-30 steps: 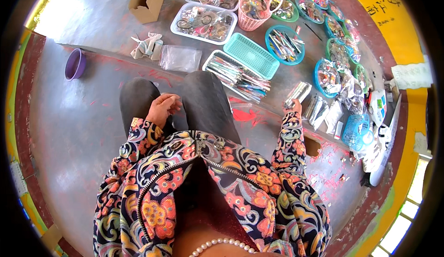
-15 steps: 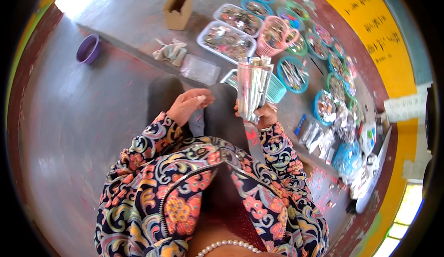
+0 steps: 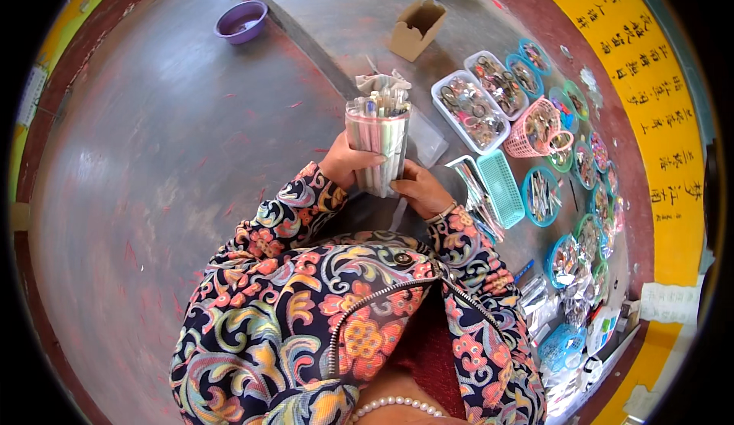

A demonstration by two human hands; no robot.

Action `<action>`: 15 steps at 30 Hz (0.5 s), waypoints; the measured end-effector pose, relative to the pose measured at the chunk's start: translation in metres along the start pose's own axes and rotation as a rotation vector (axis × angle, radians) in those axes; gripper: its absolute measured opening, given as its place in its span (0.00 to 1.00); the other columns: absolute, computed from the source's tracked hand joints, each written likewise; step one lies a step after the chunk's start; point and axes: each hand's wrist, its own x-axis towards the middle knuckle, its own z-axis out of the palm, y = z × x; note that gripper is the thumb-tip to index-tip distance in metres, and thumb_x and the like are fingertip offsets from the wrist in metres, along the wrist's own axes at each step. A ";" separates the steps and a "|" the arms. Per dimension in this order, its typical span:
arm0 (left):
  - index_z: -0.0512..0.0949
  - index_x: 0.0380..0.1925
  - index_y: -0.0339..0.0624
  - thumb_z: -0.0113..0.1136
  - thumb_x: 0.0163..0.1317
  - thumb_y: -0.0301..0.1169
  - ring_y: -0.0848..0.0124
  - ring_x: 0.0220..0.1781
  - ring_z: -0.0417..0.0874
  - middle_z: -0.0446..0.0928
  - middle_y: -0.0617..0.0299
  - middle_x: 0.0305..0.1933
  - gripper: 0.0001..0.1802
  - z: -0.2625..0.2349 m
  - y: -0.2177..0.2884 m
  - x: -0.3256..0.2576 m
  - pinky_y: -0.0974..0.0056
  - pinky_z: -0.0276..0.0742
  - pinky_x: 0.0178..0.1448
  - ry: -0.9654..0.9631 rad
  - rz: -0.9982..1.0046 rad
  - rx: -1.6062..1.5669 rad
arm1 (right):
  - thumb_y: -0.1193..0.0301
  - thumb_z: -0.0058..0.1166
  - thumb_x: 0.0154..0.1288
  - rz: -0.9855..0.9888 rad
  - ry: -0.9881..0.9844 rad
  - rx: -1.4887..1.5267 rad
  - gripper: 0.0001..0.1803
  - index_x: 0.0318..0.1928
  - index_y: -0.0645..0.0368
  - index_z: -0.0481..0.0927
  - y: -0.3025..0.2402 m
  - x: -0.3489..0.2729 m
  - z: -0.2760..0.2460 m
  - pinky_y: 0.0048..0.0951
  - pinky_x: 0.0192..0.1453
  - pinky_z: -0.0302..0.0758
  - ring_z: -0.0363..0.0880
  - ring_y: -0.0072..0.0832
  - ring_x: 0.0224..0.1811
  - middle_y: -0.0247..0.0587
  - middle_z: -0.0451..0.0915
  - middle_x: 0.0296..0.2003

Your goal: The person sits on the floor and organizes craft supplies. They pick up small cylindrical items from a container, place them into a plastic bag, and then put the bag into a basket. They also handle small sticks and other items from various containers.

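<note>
Pen bundle (image 3: 378,146) held upright, gripped between left hand (image 3: 342,163) and right hand (image 3: 419,190); teal basket (image 3: 502,187) right of it.

A single head-worn fisheye looks steeply down, close over the person's chest, onto the floor (image 3: 153,180).

I see wide bare grey floor (image 3: 153,157) on left, only purple plastic bowl (image 3: 241,21) far off. Right side crowded: clear rectangular tray (image 3: 468,110), pink mesh basket (image 3: 540,128), teal slotted tray (image 3: 502,188), round blue dishes (image 3: 541,195). Brown cardboard box (image 3: 417,27) ahead.
</note>
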 end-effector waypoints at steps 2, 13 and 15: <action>0.68 0.48 0.32 0.61 0.39 0.22 0.67 0.45 0.77 0.75 0.55 0.45 0.29 -0.006 -0.003 -0.006 0.62 0.72 0.50 -0.010 0.024 0.083 | 0.74 0.59 0.50 -0.107 -0.024 -0.095 0.38 0.61 0.63 0.54 0.001 -0.001 -0.006 0.29 0.59 0.61 0.65 0.26 0.55 0.39 0.65 0.54; 0.58 0.56 0.38 0.70 0.38 0.22 0.73 0.54 0.69 0.69 0.62 0.51 0.43 0.005 -0.032 -0.027 0.66 0.63 0.59 -0.119 0.024 0.209 | 0.77 0.66 0.41 -0.228 0.111 -0.291 0.42 0.58 0.60 0.59 0.004 -0.016 0.011 0.24 0.57 0.64 0.65 0.20 0.53 0.34 0.69 0.50; 0.57 0.57 0.38 0.72 0.36 0.26 0.70 0.58 0.65 0.64 0.59 0.56 0.46 -0.001 -0.033 -0.029 0.64 0.59 0.62 -0.147 0.027 0.281 | 0.76 0.66 0.42 -0.233 0.127 -0.367 0.40 0.57 0.59 0.60 0.006 -0.016 0.009 0.24 0.56 0.65 0.66 0.19 0.52 0.33 0.70 0.49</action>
